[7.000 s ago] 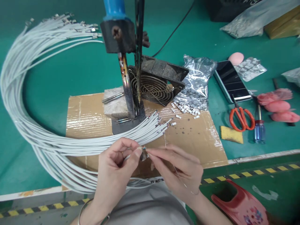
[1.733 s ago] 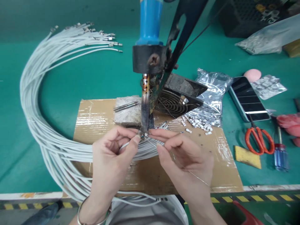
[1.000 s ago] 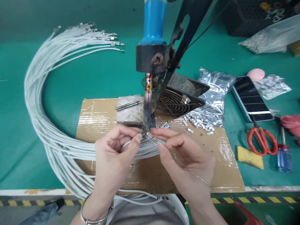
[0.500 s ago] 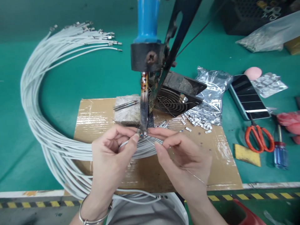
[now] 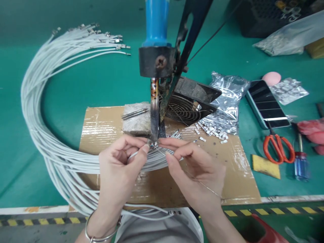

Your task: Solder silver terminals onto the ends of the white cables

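Observation:
My left hand [image 5: 124, 165] pinches the end of a white cable [image 5: 133, 155] just below the tip of a soldering iron [image 5: 155, 118]. The iron hangs upright from a black bracket, its blue handle [image 5: 157, 23] at the top. Thin solder wire [image 5: 209, 189] runs through my right hand [image 5: 196, 168], whose thumb and index finger are closed on it, with its end at the iron's tip. Under both hands lies a bundle of white cables [image 5: 63, 152] curving round to the left. The small part at the tip is mostly hidden by fingertips.
Cardboard [image 5: 101, 125] lies beneath the work. Behind the iron stand a block [image 5: 138, 125] and a black fan [image 5: 182, 109]. To the right are small metal connectors [image 5: 215, 131], a plastic bag [image 5: 229, 98], a phone [image 5: 267, 104], orange-handled scissors [image 5: 278, 148] and a screwdriver [image 5: 301, 165].
The whole view has shifted slightly, with the iron and the objects at right appearing a little further left. Both hands keep nearly the same pose at the tip.

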`<state>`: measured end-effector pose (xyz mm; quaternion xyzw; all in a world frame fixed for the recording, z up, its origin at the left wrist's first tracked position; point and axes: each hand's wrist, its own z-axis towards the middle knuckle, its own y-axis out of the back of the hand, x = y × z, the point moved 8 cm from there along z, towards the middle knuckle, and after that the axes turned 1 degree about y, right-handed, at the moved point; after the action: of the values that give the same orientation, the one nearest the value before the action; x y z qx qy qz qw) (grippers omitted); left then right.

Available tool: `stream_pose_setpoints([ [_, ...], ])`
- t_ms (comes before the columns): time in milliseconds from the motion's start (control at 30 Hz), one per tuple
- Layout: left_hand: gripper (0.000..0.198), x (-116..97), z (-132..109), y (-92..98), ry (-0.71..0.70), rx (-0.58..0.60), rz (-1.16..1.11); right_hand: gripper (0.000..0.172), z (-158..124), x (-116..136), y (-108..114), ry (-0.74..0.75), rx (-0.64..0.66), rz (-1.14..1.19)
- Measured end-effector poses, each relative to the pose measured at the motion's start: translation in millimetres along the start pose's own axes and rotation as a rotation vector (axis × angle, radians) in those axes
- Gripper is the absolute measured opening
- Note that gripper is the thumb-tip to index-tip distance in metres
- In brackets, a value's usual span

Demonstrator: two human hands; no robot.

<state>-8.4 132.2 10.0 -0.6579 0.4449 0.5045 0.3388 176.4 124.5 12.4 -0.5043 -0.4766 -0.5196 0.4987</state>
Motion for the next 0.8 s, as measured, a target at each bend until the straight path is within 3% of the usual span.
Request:
stream_pose_setpoints([
  [800,0.022,-3.2,-2.2,-2.4,-0.030,0.028,-0.036,0.022,-1.9,1.6,0.3,0.043,-0.019,-0.011],
])
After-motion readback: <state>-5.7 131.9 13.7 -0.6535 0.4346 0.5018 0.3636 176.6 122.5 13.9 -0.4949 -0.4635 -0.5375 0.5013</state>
